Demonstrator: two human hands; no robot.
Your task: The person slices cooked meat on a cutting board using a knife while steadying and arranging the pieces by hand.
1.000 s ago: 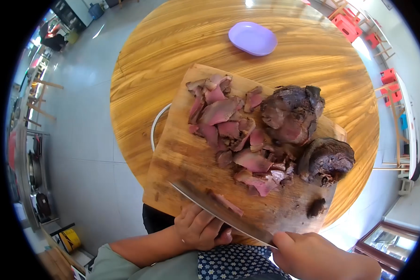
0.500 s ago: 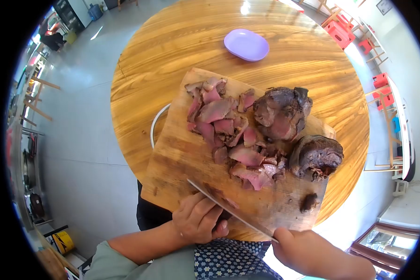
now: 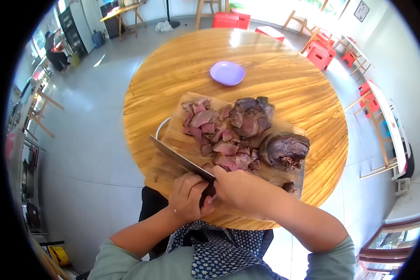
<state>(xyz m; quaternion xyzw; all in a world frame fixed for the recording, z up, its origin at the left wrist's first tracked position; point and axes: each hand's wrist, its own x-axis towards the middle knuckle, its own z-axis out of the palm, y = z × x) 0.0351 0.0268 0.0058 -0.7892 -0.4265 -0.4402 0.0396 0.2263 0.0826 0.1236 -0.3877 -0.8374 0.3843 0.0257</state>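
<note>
My right hand (image 3: 234,183) is wrapped round the handle of a broad kitchen knife (image 3: 179,157). The blade points to the far left, over the near part of a wooden cutting board (image 3: 162,173). Close beside the blade, my left hand (image 3: 185,196) has its fingers curled on a dark piece of cooked meat (image 3: 207,192), mostly hidden by both hands. Beyond the knife lies a pile of pinkish meat slices (image 3: 204,120). Two large dark chunks of meat, one farther back (image 3: 252,114) and one to the right (image 3: 284,148), rest on the board.
The board lies on a round wooden table (image 3: 303,88). A purple plate (image 3: 227,73) stands toward the far side. A small dark meat scrap (image 3: 289,187) sits near the board's right edge. Red stools (image 3: 318,55) and a white table (image 3: 386,119) are farther off; another person (image 3: 56,52) is at far left.
My right hand has moved left and forward with the knife, close to my left hand. My left hand keeps its hold on the meat. The view has tilted up, showing more room.
</note>
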